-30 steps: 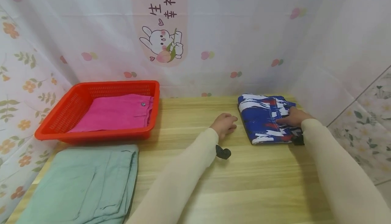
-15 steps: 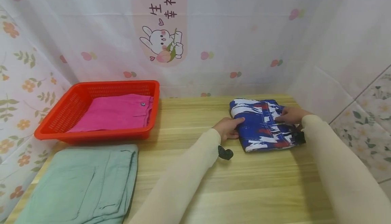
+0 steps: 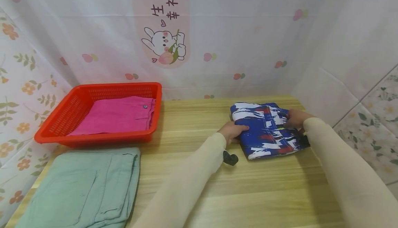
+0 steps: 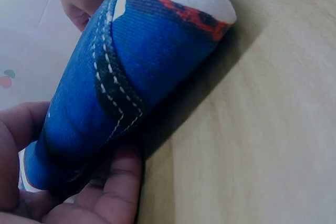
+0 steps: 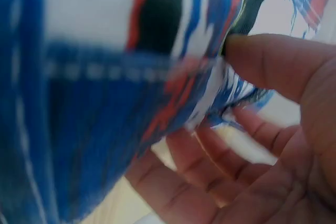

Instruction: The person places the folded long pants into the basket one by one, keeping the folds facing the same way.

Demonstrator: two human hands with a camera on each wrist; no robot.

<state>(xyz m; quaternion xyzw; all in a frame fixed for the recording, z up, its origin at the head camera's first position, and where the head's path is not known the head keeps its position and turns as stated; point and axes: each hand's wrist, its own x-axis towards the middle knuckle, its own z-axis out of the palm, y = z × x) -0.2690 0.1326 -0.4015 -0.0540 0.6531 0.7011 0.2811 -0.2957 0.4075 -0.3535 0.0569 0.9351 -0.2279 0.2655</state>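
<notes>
A folded garment (image 3: 264, 129) in blue, white and red denim-like cloth with pale stitching lies between both hands at the back right of the table. My left hand (image 3: 232, 131) grips its left edge, thumb on top and fingers tucked underneath, as the left wrist view shows at the rolled blue fold (image 4: 105, 77). On the opposite side my right hand (image 3: 296, 118) pinches the right edge. In the right wrist view the right thumb presses the printed cloth (image 5: 131, 93) from above while the fingers reach below it.
A red plastic basket (image 3: 155, 117) with a folded pink garment (image 3: 118, 115) in it stands at the back left. In front of it lies a folded pale green garment (image 3: 74, 186). Printed curtains (image 3: 248, 31) border the wooden table (image 3: 192, 117) at the back and sides.
My left hand has come up to the blue garment and taken hold of its left edge. The garment has shifted left and towards me, with the right hand on its right edge.
</notes>
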